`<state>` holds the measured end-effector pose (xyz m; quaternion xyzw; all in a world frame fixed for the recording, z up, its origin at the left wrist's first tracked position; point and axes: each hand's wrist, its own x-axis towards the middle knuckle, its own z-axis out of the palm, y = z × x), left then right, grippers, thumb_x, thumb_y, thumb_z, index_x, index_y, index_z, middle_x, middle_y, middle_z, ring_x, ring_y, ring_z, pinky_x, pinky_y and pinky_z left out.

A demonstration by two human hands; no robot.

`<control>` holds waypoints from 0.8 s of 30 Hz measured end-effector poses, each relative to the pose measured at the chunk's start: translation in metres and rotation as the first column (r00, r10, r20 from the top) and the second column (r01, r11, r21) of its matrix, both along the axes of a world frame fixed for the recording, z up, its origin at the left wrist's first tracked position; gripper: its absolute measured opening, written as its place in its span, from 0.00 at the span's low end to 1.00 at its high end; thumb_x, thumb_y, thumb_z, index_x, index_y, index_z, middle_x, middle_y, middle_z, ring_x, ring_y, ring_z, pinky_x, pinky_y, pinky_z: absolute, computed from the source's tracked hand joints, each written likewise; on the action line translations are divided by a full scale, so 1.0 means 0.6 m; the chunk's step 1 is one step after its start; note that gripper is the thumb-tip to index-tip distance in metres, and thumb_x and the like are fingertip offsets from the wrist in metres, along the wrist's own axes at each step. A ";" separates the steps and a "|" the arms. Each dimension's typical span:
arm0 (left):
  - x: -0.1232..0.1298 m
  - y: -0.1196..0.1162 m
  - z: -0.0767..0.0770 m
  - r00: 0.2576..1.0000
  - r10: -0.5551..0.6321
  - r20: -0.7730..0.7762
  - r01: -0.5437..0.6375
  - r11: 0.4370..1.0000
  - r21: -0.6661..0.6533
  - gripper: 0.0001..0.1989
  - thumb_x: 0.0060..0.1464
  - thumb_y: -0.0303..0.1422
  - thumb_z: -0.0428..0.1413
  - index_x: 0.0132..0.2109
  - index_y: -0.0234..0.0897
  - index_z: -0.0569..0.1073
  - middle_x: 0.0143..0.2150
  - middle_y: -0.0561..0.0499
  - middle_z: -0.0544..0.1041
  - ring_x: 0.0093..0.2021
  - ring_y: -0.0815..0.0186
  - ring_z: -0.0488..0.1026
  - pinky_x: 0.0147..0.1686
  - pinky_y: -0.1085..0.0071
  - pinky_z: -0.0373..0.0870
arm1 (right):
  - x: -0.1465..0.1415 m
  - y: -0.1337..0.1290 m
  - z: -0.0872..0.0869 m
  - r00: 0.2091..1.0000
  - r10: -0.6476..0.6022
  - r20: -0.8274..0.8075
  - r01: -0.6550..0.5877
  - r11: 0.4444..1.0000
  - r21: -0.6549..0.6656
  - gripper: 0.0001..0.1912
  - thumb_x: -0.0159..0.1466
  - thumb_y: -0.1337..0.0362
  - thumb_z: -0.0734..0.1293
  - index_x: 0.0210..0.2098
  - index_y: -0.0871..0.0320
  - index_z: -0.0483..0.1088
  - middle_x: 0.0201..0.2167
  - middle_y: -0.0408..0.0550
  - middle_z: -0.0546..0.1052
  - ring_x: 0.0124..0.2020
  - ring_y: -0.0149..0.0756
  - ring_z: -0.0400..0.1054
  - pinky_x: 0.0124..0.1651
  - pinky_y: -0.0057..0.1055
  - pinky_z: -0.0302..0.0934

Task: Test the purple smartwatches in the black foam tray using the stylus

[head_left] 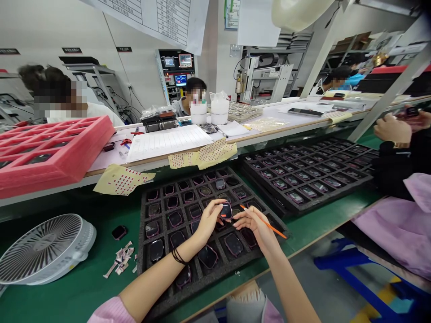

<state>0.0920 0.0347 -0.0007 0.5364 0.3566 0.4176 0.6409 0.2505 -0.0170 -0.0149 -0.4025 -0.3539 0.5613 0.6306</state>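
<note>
over foam tray (210,281), pinches watch (227,209) in left hand (209,217), apparently for steadiness, and orange stick (274,229) in right hand (258,224) at three o'clock.

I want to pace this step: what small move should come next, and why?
Probably ease the right hand slightly toward the watch-like device. The left hand holds it raised over the tray, a red patch on its screen, and the orange stick in the right appears just short of it.

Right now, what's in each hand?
Left hand: closed on a watch-like device.
Right hand: closed on an orange stick, beside the device.
</note>
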 end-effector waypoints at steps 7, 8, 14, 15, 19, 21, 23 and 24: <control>0.002 0.006 -0.014 0.999 0.009 0.032 -0.009 1.000 0.012 0.26 0.46 0.34 0.60 0.53 0.38 0.65 0.39 0.48 0.74 0.33 0.65 0.76 0.23 0.78 0.65 | 0.000 0.001 0.000 1.000 0.011 -0.014 -0.010 1.000 0.010 0.19 0.56 0.51 0.72 0.25 0.56 0.62 0.28 0.49 0.80 0.25 0.38 0.75 0.29 0.30 0.69; 0.002 0.006 -0.015 0.999 0.012 0.034 -0.013 1.000 0.017 0.26 0.45 0.34 0.60 0.53 0.38 0.65 0.39 0.48 0.74 0.33 0.66 0.76 0.23 0.78 0.65 | 0.000 0.001 0.000 1.000 0.010 -0.015 -0.010 1.000 0.012 0.19 0.56 0.51 0.72 0.25 0.56 0.62 0.28 0.49 0.80 0.25 0.38 0.75 0.29 0.30 0.69; 0.002 0.001 -0.009 0.999 0.033 0.018 -0.033 0.999 -0.026 0.19 0.53 0.36 0.56 0.52 0.37 0.67 0.37 0.48 0.75 0.33 0.65 0.76 0.23 0.77 0.67 | 0.002 -0.001 -0.002 1.000 0.009 0.003 -0.009 1.000 0.018 0.18 0.57 0.51 0.70 0.26 0.56 0.63 0.30 0.50 0.80 0.26 0.38 0.75 0.30 0.31 0.69; 0.001 0.002 -0.006 0.999 0.038 0.022 -0.037 0.998 -0.057 0.18 0.55 0.37 0.54 0.52 0.37 0.68 0.36 0.48 0.76 0.33 0.65 0.77 0.23 0.77 0.67 | 0.002 -0.001 -0.002 1.000 0.009 0.005 -0.009 1.000 0.018 0.18 0.57 0.51 0.70 0.25 0.56 0.62 0.29 0.49 0.80 0.26 0.38 0.75 0.30 0.31 0.69; -0.012 0.015 0.018 0.994 0.087 0.073 -0.074 0.984 -0.162 0.15 0.59 0.35 0.49 0.51 0.35 0.68 0.35 0.47 0.77 0.30 0.65 0.78 0.23 0.78 0.67 | 0.002 -0.002 0.001 1.000 0.014 0.007 -0.014 1.000 0.008 0.18 0.57 0.52 0.71 0.25 0.56 0.61 0.28 0.49 0.80 0.25 0.37 0.75 0.29 0.30 0.68; -0.030 0.027 0.038 0.985 0.139 0.099 -0.122 0.979 -0.162 0.15 0.59 0.34 0.49 0.51 0.34 0.68 0.36 0.46 0.78 0.31 0.65 0.78 0.23 0.78 0.67 | 0.001 -0.002 0.001 1.000 0.015 0.004 -0.015 1.000 0.010 0.18 0.57 0.52 0.71 0.25 0.56 0.61 0.28 0.49 0.80 0.25 0.37 0.75 0.28 0.29 0.68; -0.057 0.039 0.062 0.971 0.204 0.124 -0.188 0.973 -0.133 0.16 0.59 0.34 0.49 0.52 0.34 0.68 0.38 0.45 0.78 0.32 0.64 0.79 0.24 0.77 0.68 | 0.002 -0.002 0.000 1.000 0.013 -0.002 -0.013 1.000 0.014 0.18 0.57 0.52 0.71 0.25 0.56 0.61 0.28 0.49 0.80 0.25 0.38 0.75 0.28 0.29 0.69; -0.074 0.044 0.074 0.962 0.237 0.136 -0.224 0.969 -0.109 0.16 0.59 0.35 0.49 0.52 0.34 0.68 0.39 0.45 0.78 0.33 0.64 0.79 0.25 0.77 0.69 | 0.002 -0.003 0.000 1.000 0.013 -0.004 -0.013 1.000 0.014 0.17 0.57 0.53 0.71 0.25 0.56 0.61 0.29 0.49 0.80 0.25 0.38 0.75 0.28 0.30 0.69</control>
